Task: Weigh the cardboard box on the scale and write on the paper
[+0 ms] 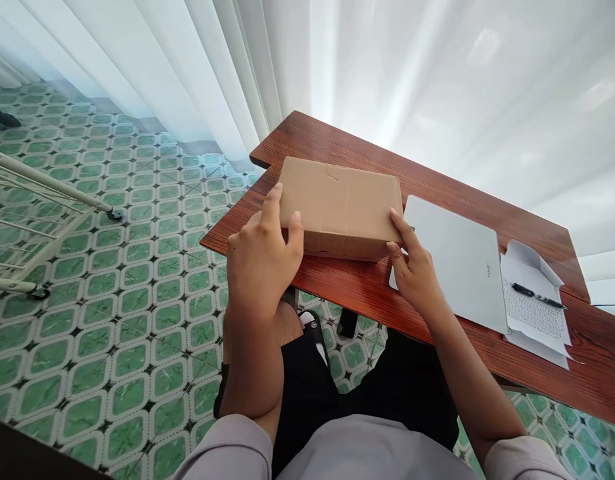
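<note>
**Both hands grip a closed cardboard box at the table's near edge**

The cardboard box [340,207] lies flat on the wooden table [437,180], at its near left corner. The left hand [260,260] clasps the box's left end, fingers laid on top. The right hand [412,267] pinches the near right corner. Just right of the box lies a closed laptop [457,260], then printed papers [535,313] with a pen [537,295] on them.

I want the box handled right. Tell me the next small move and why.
Probably lift the cardboard box slightly: the left hand and right hand already grip its near corners, its flaps look closed, and the laptop lies close beside it.
</note>
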`<state>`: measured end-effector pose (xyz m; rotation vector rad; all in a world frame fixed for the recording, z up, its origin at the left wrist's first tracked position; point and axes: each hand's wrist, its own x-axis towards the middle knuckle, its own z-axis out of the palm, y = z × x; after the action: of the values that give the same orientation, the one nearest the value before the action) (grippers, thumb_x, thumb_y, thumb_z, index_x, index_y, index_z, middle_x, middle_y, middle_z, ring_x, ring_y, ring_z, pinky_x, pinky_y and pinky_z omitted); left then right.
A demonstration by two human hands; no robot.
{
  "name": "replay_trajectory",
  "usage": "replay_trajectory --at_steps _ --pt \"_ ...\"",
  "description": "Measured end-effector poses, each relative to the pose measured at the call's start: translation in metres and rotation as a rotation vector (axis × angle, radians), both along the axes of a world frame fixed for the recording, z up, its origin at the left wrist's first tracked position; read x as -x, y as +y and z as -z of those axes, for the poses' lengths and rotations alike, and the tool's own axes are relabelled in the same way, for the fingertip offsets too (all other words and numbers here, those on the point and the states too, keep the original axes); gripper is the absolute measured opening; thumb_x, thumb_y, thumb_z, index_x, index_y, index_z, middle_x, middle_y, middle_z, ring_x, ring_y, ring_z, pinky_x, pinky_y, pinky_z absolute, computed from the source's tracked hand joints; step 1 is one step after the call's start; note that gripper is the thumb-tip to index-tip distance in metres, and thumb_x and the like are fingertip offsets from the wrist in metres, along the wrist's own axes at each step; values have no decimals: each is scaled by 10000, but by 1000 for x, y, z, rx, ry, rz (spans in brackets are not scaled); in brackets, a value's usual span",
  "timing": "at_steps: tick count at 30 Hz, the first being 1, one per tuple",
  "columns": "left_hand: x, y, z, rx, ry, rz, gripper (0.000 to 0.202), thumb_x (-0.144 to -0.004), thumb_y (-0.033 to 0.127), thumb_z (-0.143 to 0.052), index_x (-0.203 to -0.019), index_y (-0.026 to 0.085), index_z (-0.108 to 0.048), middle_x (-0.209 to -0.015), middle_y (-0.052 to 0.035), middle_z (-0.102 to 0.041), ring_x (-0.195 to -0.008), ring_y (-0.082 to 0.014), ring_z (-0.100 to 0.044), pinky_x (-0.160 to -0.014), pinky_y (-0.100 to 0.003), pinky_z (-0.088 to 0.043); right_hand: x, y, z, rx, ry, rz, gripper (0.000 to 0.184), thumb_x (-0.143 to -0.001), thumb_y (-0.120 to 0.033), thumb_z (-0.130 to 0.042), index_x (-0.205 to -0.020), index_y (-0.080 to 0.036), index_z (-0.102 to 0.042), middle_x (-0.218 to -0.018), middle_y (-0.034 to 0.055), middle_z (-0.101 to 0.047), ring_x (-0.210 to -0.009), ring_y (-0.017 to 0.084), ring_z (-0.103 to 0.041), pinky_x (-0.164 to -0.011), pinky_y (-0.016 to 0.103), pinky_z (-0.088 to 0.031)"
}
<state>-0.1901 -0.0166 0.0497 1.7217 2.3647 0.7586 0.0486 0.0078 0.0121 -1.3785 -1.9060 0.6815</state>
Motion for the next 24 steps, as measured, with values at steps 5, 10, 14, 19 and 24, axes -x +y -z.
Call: replay_trajectory --at_steps 5,10,14,19,24 --pt "-1 1 1 -19 -3 19 606 -993 432 -339 -1535 190 -465 -1333 -155 -672 -1168 -345 -662 -1068 -527 -468 0 0 1 -23 -9 16 568 -1027 -487 -424 -1556 -282 -427 -1581 32 -449 -1444 241 -470 -1147 435 -492" --pt "-2 1 0 -33 -14 14 609 -987 422 -343 -1528 177 -476 -1305 -172 -682 -1154 -346 -662 -1056 -529 -473 1 0 0 -23 -9 24 574 -1028 -504 -405 -1557 -284 -426 -1570 38 -464 -1402 252 -514 -1132 456 -506" --pt "-4 1 0 -39 -16 2 610 -984 410 -345 -1528 168 -475 -1286 -188 -685 -1136 -351 -665 -1055 -548 -469 2 0 -1 4 -1 24 627 -989 -516 -496 -1565 -281 -415 -1522 55 -522 -1239 255 -622 -1013 442 -593" --pt "-6 1 -1 -31 -22 -7 619 -980 401 -338 -1532 152 -467 -1312 -195 -668 -1169 -365 -652 -1083 -575 -441 5 0 0 40 56 55 738 -883 -421 -679 -1563 -303 -420 -1433 43 -598 -1067 232 -678 -958 441 -630" --pt "-8 -2 -4 -101 -34 -11 603 -986 416 -340 -1509 163 -500 -1318 -169 -674 -1195 -344 -640 -1118 -549 -420 4 -1 1 1 126 58 694 -881 -355 -667 -1540 -289 -461 -1423 37 -606 -1151 228 -647 -975 400 -630"
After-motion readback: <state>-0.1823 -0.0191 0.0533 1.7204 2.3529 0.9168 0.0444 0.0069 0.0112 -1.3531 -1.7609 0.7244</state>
